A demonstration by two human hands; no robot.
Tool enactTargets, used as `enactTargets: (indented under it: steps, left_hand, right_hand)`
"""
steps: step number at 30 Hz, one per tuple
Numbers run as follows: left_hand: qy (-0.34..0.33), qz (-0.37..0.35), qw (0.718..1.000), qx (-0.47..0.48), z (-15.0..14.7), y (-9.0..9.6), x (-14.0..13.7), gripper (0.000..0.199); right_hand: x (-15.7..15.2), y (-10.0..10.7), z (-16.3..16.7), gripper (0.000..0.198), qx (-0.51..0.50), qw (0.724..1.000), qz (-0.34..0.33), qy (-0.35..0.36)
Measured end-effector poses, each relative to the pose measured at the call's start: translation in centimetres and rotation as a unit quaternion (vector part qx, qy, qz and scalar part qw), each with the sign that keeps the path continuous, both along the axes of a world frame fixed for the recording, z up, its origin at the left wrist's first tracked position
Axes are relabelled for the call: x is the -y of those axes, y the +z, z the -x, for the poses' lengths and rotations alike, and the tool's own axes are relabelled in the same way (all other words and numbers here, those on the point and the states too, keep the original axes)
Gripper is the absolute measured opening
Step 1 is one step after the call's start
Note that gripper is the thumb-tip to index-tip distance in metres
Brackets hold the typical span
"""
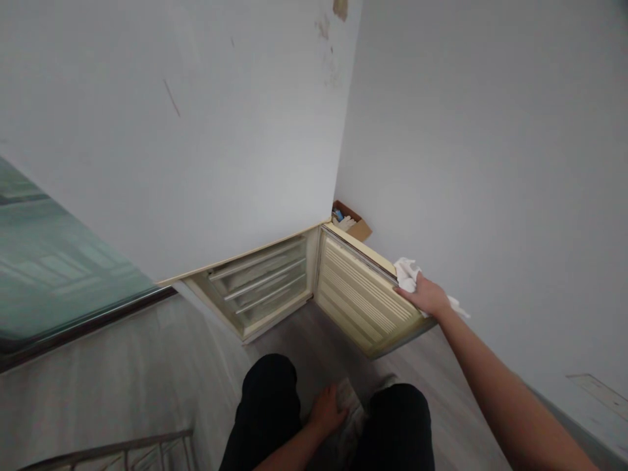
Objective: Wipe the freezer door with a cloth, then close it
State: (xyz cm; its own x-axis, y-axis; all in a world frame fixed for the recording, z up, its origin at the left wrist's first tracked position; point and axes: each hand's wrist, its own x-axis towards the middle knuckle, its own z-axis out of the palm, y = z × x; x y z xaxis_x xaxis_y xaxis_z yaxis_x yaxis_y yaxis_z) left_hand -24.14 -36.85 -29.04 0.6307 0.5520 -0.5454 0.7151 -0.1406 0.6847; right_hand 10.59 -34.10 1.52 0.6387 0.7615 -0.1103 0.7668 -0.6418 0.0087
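The right hand (428, 296) lies palm down on the top edge of an open freezer door (360, 301), its fingers spread flat and pressing one white cloth (408, 275) against that edge (the cloth bunches out ahead of the fingertips, and a second tail of it shows behind the wrist). The fingers are not closed into a fist; they rest on the cloth rather than wrapping it. The left hand (326, 411) sits low between the person's two knees in black trousers (267, 418), fingers loosely curled and pointing down toward the floor; whether it grips anything cannot be told, since what lies under it is blurred.

The door is cream-coloured, swung out to the right, and its inner face shows a run of horizontal ribs. Beside it the open compartment (260, 284) holds three clear drawers stacked one above another, each with a pale front bar. Behind the door, in the corner against the wall, stands one small cardboard box (354, 222) with a few items inside, one of them blue. The floor (161, 373) is grey wood-look. At the far left runs one glass panel (53, 261) with a dark rail along its lower edge.
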Motion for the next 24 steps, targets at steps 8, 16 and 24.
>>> enactTargets:
  steps: [8,16,24]
  left_hand:
    - [-0.028,0.003,0.999,-0.017,0.7,-0.6,3.2,0.090]
    - [0.060,0.017,0.985,0.160,2.9,0.9,0.2,0.100]
    - [0.177,0.032,0.941,0.288,8.9,3.5,-2.8,0.103]
  right_hand:
    - [0.8,-0.1,6.4,0.083,-0.018,0.998,-0.020,-0.050]
    - [0.5,-1.0,18.7,0.049,-0.049,0.994,-0.090,-0.027]
    - [-0.7,-1.9,26.4,0.047,-0.210,0.964,-0.155,0.056]
